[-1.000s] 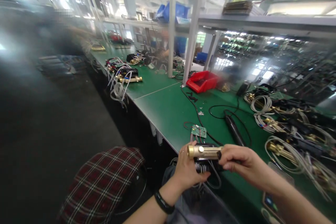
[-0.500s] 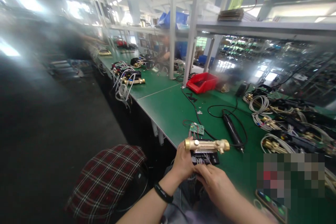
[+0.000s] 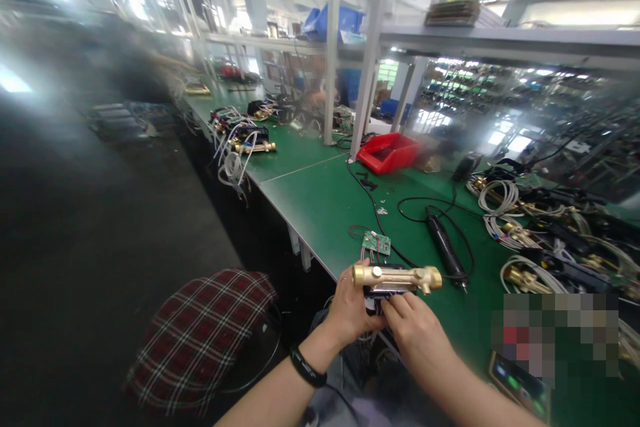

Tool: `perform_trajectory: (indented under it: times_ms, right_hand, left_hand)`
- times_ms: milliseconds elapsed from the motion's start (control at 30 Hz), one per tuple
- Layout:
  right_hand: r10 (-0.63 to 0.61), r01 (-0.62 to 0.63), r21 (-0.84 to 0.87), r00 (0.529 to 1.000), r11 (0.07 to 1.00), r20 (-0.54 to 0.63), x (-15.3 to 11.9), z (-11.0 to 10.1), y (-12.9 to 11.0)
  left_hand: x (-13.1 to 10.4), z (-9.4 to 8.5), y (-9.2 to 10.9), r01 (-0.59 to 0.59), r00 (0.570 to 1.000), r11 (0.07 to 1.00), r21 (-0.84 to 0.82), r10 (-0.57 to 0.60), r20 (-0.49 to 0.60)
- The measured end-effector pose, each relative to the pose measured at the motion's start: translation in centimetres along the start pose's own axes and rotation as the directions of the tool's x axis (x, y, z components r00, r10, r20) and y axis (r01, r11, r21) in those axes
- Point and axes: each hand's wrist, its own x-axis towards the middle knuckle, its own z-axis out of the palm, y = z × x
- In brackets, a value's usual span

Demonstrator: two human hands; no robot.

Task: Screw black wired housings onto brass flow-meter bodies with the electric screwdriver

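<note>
From afar I see the counter (image 3: 310, 207), the brass-tubed assembly (image 3: 395, 277) at its near edge. My left hand (image 3: 347, 310) clasps one end, seemingly to steady it; my right hand (image 3: 414, 325) bunches below, its grip hidden. The circuit board (image 3: 377, 243) lies beyond, presumably for clearance.

We could read no text, label, brand, number or sign.
On the phone (image 3: 520, 387), to the right of the right hand (image 3: 416, 327), we saw only small coloured patches on the screen, too blurred for words, and the area just above it was pixelated. We made out no letters on the circuit board (image 3: 377, 243) just beyond the left hand (image 3: 349, 310), on the wristband (image 3: 307, 367) behind it, or on the black-and-brass assembly (image 3: 395, 276) it held.
</note>
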Motion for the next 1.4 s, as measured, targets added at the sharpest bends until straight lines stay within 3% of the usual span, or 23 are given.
perform_trajectory:
  times_ms: [167, 300, 367, 433, 533, 633, 733, 867, 933, 1000, 1067, 1100, 1267, 1400]
  right_hand:
    - [-0.056, 0.092, -0.264, 0.988, 0.960, 0.141, 0.4, 0.6, -0.9]
    - [-0.026, 0.074, -0.350, 0.990, 0.934, 0.141, 0.3, 0.9, -1.2]
    - [0.074, -0.033, -0.297, 0.989, 0.954, 0.128, -0.1, 0.6, -1.0]
    - [0.180, -0.132, -0.237, 0.964, 0.963, 0.194, -0.6, 0.1, -0.7]
    - [0.261, -0.218, -0.164, 0.910, 0.962, 0.323, -1.0, -0.6, -0.1]
    - [0.297, -0.283, -0.089, 0.898, 0.955, 0.326, -0.7, -1.1, 0.2]
    - [0.307, -0.333, 0.017, 0.886, 0.943, 0.348, -0.3, -1.9, 0.4]
    - [0.138, -0.281, 0.412, 0.930, 0.867, 0.342, 0.7, -5.2, 2.3]
    - [0.086, -0.268, 0.603, 0.946, 0.751, 0.314, 2.4, -7.2, 4.5]
    - [0.211, -0.364, 0.663, 0.930, 0.654, 0.302, 5.2, -7.9, 7.5]
    - [0.450, -0.496, 0.609, 0.859, 0.619, 0.243, 8.8, -6.6, 10.8]
    - [0.506, -0.542, 0.573, 0.828, 0.615, 0.239, 10.7, -5.1, 12.3]
    - [0.610, -0.678, 0.378, 0.734, 0.631, 0.299, 17.4, 3.7, 17.0]
    - [0.642, -0.703, 0.242, 0.710, 0.668, 0.291, 19.2, 7.1, 18.3]
  left_hand:
    - [0.3, 0.1, -0.1, -0.014, 1.000, 1.000, 0.002, 0.014, -0.014]
    - [-0.1, -0.1, 0.0, -0.039, 0.999, 0.998, 0.040, 0.040, -0.016]
    - [-1.3, -0.2, 0.3, -0.030, 0.998, 0.994, 0.101, 0.035, -0.051]
    - [-3.2, -0.2, 0.6, -0.024, 0.990, 0.985, 0.172, 0.047, -0.135]
    - [-5.6, -0.2, 1.2, -0.187, 0.953, 0.954, 0.233, 0.233, -0.191]
    - [-5.8, -0.5, 1.6, -0.387, 0.907, 0.878, 0.282, 0.418, -0.056]
    - [-4.7, -1.5, 1.5, -0.469, 0.879, 0.818, 0.334, 0.468, 0.088]
    - [-4.1, -2.7, 0.8, -0.568, 0.823, 0.739, 0.362, 0.502, 0.267]
    - [-4.4, -2.5, 0.2, -0.572, 0.820, 0.714, 0.403, 0.506, 0.268]
    - [-4.9, -1.6, -0.6, -0.543, 0.836, 0.708, 0.451, 0.507, 0.211]
    - [-5.4, -0.3, -1.4, -0.517, 0.842, 0.716, 0.469, 0.525, 0.128]
    - [-5.5, 0.3, -1.8, -0.514, 0.835, 0.718, 0.469, 0.543, 0.085]
    - [-5.0, 2.0, -2.7, -0.507, 0.763, 0.741, 0.441, 0.624, -0.171]
    - [-3.6, 2.1, -2.1, -0.505, 0.691, 0.750, 0.428, 0.648, -0.320]
